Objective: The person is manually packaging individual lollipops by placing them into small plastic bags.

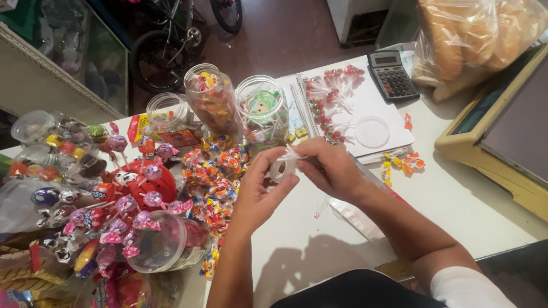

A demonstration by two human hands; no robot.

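A white table (456,199) in what looks like a small shop fills the view, with a dark red floor and a bicycle (171,40) beyond its far edge. Near the middle of the table the two hands meet over a small roll of clear tape (281,169). The left hand (264,185) pinches the roll from about 7 o'clock, its grip closed on the ring with thumb and fingers on either side, so the ring stands on edge with its hole roughly facing the camera. The right hand (330,166) comes in from 3 o'clock, its grip shut on the loose white end at the roll's top, around 1 o'clock from the ring; whether thin sticks are pinched there too I cannot tell. Both hands touch the tape, the left carrying it. At 9 o'clock lies a heap of wrapped candies (214,177), with a red stand of lollipops (134,197) farther left; at 12 o'clock stand clear jars (262,108), and at 1 o'clock red lollipops (331,102) lie on a notebook (371,114) beside a calculator (391,74).
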